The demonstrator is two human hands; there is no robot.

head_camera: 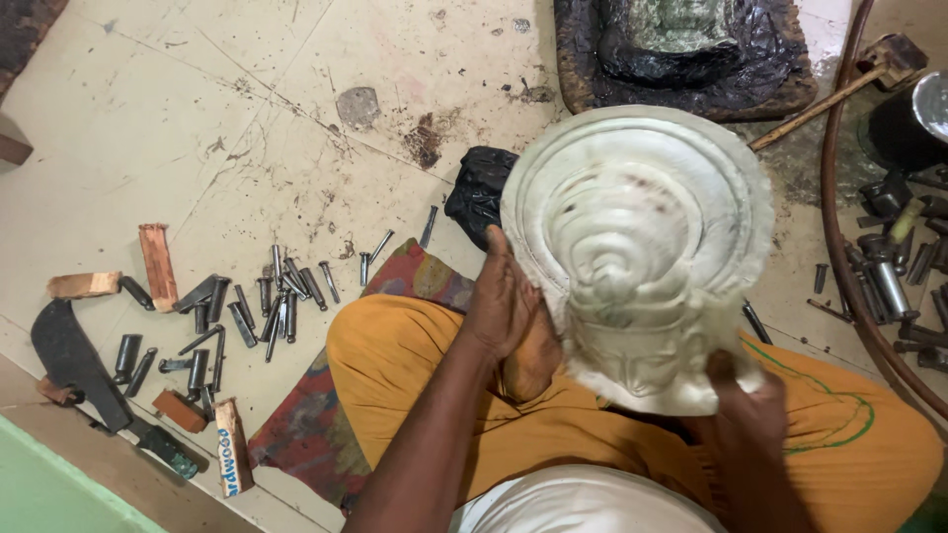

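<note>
Nearest, an embossed silvery metal plaque with a face and ringed crown is held over the lap, tilted up from the orange-clad knees. The right hand is closed on its near lower edge, thumb over the rim. The left hand is laid flat against its left edge, fingers together and not curled round, so it steadies rather than grips. The plaque shows blurred, so a slip seems possible: with only one hand clamped, it could swing off the knees and be dented on the tiled floor.

To the left, steel punches are scattered loose on the floor among wooden blocks and a dark curved blade; any could be knelt on or kicked.

Farther off, a black lump lies beside the plaque. At the far edge, a dark tray holds black pitch and a pale embossed piece. A mallet lies to the right.
</note>
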